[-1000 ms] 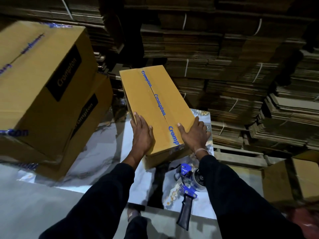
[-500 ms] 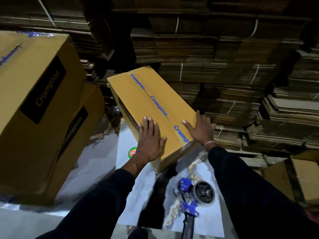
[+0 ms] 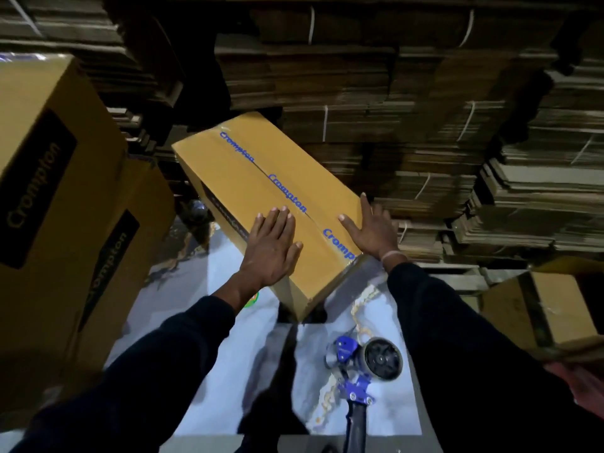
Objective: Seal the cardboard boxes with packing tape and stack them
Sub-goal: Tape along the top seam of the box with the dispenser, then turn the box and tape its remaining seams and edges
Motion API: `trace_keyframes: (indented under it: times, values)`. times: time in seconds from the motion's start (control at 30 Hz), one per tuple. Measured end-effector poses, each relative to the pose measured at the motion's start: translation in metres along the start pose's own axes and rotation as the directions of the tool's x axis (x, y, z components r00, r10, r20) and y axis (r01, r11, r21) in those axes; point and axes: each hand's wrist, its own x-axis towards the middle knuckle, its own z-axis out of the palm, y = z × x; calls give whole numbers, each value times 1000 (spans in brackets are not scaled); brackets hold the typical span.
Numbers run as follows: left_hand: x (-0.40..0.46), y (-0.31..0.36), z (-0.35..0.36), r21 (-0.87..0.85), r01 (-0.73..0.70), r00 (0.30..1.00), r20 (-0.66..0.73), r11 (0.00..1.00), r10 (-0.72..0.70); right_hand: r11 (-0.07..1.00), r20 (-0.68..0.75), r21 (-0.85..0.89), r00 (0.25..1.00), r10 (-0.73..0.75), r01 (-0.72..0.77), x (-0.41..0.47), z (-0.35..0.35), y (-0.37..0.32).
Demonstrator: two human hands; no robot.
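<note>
A long yellow-brown cardboard box (image 3: pixel 261 178) with blue printed tape along its top seam lies tilted in the middle, its near corner over the white work surface (image 3: pixel 255 380). My left hand (image 3: pixel 271 250) lies flat with straight fingers on the box's top near its left edge. My right hand (image 3: pixel 372 233) presses on the right edge of the top, fingers spread. A blue and black tape dispenser (image 3: pixel 362 371) lies on the white surface below the box, untouched. Two sealed boxes (image 3: pixel 49 178) stand stacked at the left.
Tall stacks of flattened, tied cardboard (image 3: pixel 425 109) fill the whole background. Another brown box (image 3: pixel 549 305) sits at the right edge, with another person's hand (image 3: pixel 585 384) near its lower corner.
The box has swung counter-clockwise and shifted away from me under both hands. The view has moved closer, and the tape dispenser now lies lower in the frame.
</note>
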Motion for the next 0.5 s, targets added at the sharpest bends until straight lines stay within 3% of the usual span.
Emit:
trace_keyframes:
  times: [0.1, 0.23, 0.37, 0.5]
  values:
    - [-3, 2, -3, 2, -20, 1000, 24, 1000, 20, 982, 33, 187, 999, 7, -13, -15, -7, 7]
    - [-9, 14, -7, 7, -105, 989, 102, 994, 104, 842, -53, 535, 992, 111, -66, -79, -3, 30]
    - [-24, 38, -5, 7, -151, 986, 75, 988, 150, 802, -105, 551, 934, 342, -232, -169, 33, 69]
    - [-41, 63, -4, -2, -121, 988, 94, 993, 121, 720, 55, 548, 878, 476, -425, -262, 81, 105]
